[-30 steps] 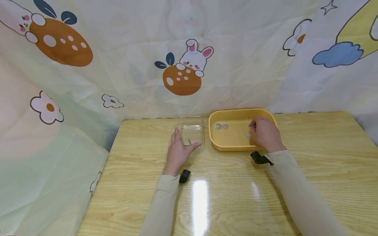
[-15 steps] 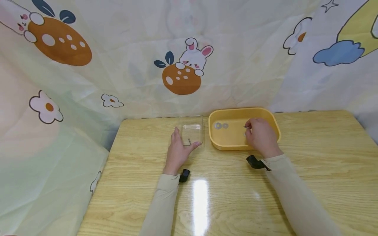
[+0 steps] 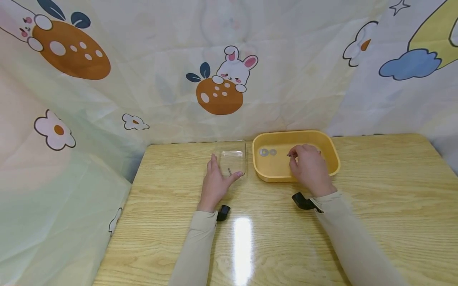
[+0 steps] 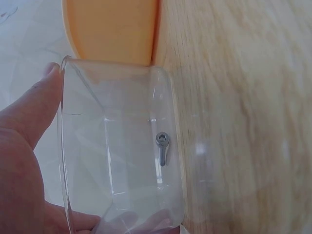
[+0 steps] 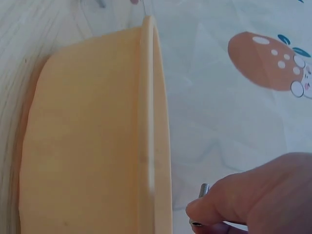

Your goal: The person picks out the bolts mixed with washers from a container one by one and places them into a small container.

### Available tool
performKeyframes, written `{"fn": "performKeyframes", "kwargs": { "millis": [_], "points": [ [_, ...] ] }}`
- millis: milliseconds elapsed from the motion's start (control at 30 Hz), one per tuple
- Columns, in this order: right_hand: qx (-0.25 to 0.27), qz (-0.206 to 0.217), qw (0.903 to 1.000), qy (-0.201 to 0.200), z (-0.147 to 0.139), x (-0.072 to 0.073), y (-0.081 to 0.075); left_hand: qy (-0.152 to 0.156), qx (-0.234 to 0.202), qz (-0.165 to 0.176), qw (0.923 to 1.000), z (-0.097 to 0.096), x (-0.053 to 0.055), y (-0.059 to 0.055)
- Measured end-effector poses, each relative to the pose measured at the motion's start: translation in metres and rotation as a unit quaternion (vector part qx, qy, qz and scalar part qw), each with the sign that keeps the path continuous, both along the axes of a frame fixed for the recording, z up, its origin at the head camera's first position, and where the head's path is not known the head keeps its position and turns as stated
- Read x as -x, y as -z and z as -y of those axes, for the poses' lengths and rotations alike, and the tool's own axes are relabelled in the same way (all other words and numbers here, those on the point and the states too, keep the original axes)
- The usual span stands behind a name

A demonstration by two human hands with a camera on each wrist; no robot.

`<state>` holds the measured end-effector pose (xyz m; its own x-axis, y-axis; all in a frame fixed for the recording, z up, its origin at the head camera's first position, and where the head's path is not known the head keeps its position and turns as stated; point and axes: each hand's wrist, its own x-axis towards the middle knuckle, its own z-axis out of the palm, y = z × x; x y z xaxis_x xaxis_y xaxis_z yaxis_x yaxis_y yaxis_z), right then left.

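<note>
In the head view my left hand (image 3: pixel 216 183) holds the near left corner of a clear plastic box (image 4: pixel 136 141). In the left wrist view the thumb lies at its rim and the fingers show through its opposite wall. One socket head screw (image 4: pixel 163 146) lies inside. Over the yellow tray (image 3: pixel 279 178), my right hand (image 3: pixel 310 169) pinches another socket head screw (image 5: pixel 204 190) between thumb and fingers. Its threaded end and part of its head stick out in the right wrist view. Two flat washers, a larger one (image 3: pixel 264 152) and a smaller one (image 3: pixel 273 152), lie at the tray's left end.
Tray and box stand side by side at the back of the wooden table (image 3: pixel 272 238), a narrow gap between them. A printed cloth (image 3: pixel 297 79) hangs right behind the table and along its left side. Black wrist cameras sit on both wrists.
My right hand has moved left across the tray, away from its right side, with the screw in its fingers. The left hand and the clear box have stayed in place.
</note>
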<state>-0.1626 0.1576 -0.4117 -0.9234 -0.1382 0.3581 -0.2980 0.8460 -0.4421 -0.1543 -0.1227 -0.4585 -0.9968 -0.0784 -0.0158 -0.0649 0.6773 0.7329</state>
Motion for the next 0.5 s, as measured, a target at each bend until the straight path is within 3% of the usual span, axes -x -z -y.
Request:
{"fn": "performKeyframes", "kwargs": {
  "millis": [500],
  "points": [
    [0.025, 0.003, 0.9995, -0.021, 0.021, -0.003, 0.005, 0.004, 0.004, -0.004, 1.0000, 0.001, 0.001, 0.002]
  ]
}}
